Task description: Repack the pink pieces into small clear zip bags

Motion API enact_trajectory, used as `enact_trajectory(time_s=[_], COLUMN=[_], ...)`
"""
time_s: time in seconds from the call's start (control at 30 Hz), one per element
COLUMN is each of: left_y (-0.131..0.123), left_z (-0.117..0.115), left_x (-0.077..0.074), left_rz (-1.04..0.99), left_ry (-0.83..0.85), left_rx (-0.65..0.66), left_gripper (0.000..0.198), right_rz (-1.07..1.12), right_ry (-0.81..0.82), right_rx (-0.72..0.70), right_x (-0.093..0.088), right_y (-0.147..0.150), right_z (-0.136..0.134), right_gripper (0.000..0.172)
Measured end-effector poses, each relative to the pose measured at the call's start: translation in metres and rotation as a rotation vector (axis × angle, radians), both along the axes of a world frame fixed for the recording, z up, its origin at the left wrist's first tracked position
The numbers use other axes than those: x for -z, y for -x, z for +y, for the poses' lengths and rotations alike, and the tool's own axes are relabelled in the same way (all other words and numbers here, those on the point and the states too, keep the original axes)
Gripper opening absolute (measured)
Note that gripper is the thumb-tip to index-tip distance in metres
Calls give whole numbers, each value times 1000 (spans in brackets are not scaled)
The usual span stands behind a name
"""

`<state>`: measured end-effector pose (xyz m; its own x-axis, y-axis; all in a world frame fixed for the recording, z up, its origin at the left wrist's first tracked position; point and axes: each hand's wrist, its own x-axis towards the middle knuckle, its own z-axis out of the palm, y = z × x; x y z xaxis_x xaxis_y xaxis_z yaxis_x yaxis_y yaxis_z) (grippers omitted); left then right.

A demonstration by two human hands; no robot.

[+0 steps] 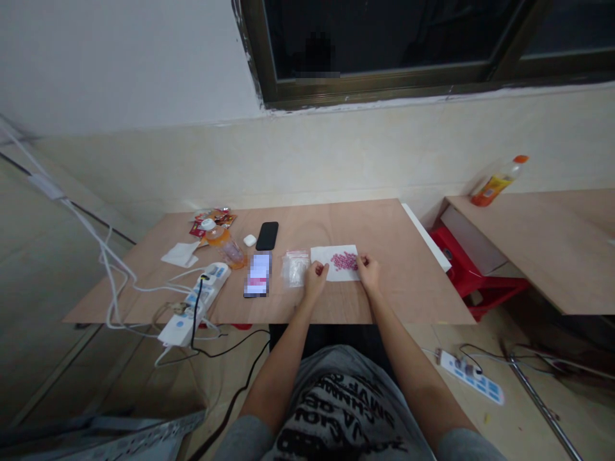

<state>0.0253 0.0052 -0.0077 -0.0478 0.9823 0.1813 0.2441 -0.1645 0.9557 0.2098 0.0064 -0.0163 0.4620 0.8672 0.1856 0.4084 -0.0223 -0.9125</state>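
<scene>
Two grips I'm steering, left hand (pixel 316 280) and right hand (pixel 368 271), curl at the paper's (pixel 323 256) edges, hold unclear, with pink beads (pixel 344 260) at twelve o'clock and a baggie (pixel 295 269) at nine.

We note one head-worn camera angled forward and down over the chest (pixel 336 410), with left hand (pixel 316 280) and right hand (pixel 368 272) near, at twelve o'clock.
</scene>
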Motion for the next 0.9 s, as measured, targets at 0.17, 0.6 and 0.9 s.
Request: enact_trajectory(time_s=[0.17, 0.6, 0.9], left_y=[0, 0, 1], left_z=[-1, -3, -1], left_x=[-2, -5, 0], left_rz=[11, 4, 14], left_ry=[-9, -13, -32], left_rx=[-7, -3, 13], left_gripper=[28, 27, 27], right_rz=[-5, 30, 20], right_ry=[1, -6, -10], right_rx=[0, -12, -21], right_x=[-2, -3, -3], right_y=[0, 0, -1], right_z=[-2, -2, -1], right_gripper=[38, 36, 35])
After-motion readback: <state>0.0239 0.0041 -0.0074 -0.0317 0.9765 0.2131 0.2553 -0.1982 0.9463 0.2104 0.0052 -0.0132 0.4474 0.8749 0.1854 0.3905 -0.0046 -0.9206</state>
